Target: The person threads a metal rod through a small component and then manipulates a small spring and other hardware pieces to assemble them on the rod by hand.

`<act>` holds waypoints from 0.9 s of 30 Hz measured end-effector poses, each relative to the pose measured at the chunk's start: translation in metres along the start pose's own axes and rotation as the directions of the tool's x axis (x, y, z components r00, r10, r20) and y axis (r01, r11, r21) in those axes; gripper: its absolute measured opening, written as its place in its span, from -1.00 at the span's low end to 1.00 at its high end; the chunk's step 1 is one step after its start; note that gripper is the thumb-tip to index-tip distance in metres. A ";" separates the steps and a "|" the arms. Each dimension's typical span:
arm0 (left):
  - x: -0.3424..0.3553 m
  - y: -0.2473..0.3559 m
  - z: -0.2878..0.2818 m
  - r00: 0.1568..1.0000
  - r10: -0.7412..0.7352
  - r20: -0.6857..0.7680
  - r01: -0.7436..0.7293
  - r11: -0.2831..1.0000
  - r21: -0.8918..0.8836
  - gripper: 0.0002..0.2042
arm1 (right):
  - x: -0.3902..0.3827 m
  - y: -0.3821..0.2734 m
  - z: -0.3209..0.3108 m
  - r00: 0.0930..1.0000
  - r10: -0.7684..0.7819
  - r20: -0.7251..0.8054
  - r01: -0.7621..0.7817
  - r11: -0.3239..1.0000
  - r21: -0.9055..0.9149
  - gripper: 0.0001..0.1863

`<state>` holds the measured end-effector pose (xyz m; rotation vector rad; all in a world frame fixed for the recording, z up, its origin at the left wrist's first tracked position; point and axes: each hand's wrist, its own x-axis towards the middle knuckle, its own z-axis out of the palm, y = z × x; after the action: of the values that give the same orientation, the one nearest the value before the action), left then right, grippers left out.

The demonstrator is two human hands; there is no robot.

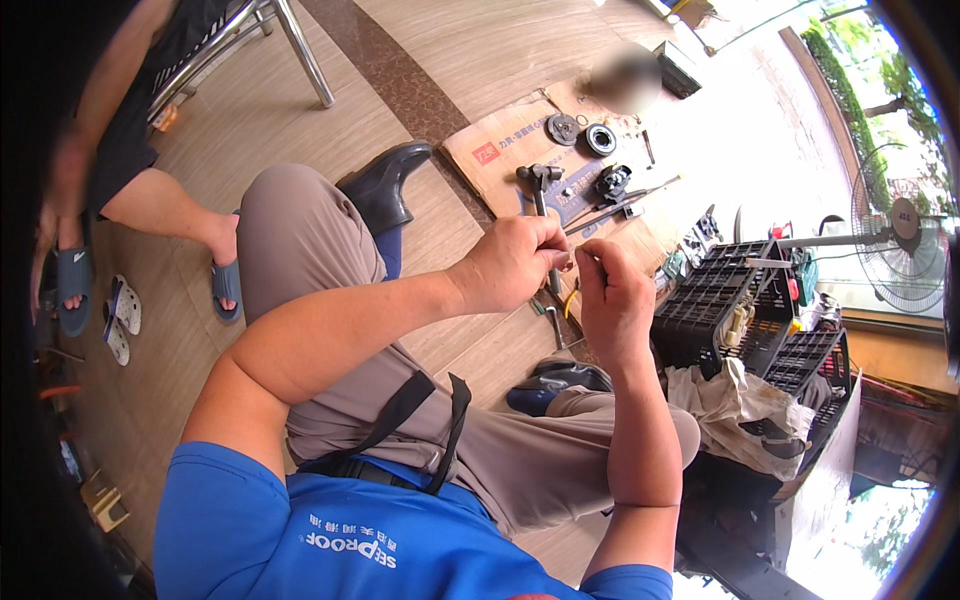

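My left hand and my right hand are raised close together in front of my knees. The fingertips of each are pinched, almost meeting; a small reddish bit shows between them, too small to name. Beyond my left hand lies a hammer, its head on the cardboard sheet and its handle partly hidden by my fingers. Farther off on the cardboard are a dark round disc, a ring-shaped part and a black mechanical part. Thin rods lie beside them.
Black plastic crates stand at the right, with a pale cloth over one. Behind them is a standing fan. At left another person's leg is near a metal-legged chair. White clogs lie on the tiles.
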<state>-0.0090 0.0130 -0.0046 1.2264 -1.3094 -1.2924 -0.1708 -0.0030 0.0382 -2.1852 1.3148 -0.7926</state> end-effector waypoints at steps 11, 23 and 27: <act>-0.001 0.008 -0.005 0.996 -0.073 0.060 0.083 0.977 -0.195 -0.92 | 0.003 0.020 0.007 0.970 0.234 0.061 -0.242 0.942 0.235 -0.91; 0.003 0.003 -0.010 0.997 -0.068 -0.039 0.064 0.994 -0.092 -0.89 | -0.002 0.030 0.010 0.907 0.358 0.221 -0.420 0.792 0.442 -0.78; 0.002 0.005 -0.009 0.996 -0.086 -0.035 0.085 0.995 -0.052 -0.90 | -0.006 0.018 0.017 0.905 0.230 0.358 -0.424 0.559 0.712 -0.68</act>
<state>-0.0006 0.0094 0.0010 1.2770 -1.2018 -1.3488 -0.1726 -0.0040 0.0134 -1.2234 0.9460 -0.7385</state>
